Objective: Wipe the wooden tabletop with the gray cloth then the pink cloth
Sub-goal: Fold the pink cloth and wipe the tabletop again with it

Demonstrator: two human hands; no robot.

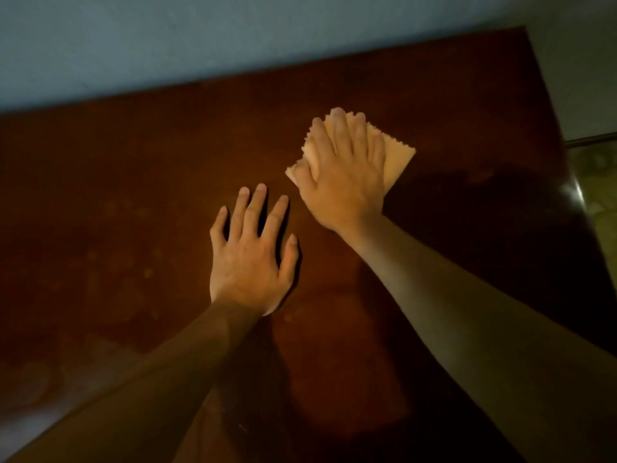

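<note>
The right hand (344, 175) lies flat on the pink cloth (397, 162), fingers straight and close together, palm pressing it against the wooden surface (133, 182). It is not clenched or pinching; the cloth is pinned under a spread palm, which looks like the hold for sliding a thin, folded square without letting it bunch. The cloth looks peach in this dim, warm light, and only its zigzag-cut far edge, its right corner and a bit at the left by the thumb show past the hand.

The left hand (250, 255) rests open on the bare wood just near and left of the right one, fingers straight and slightly fanned, holding nothing. It probably serves as a brace while the person leans in. The two hands are close but not touching.

No gray cloth is in view, so by my reading the pink pass is the step in hand.

The cloth sits right of centre and toward the far half of the surface. The far edge meets a pale blue wall (200, 38), so far strokes must stop short of it. The right edge is rounded and glossy, with floor (597, 182) beyond, and the cloth could slip off there. To the left lies a wide stretch of wood with faint pale marks, the most open room for a sweep.
</note>
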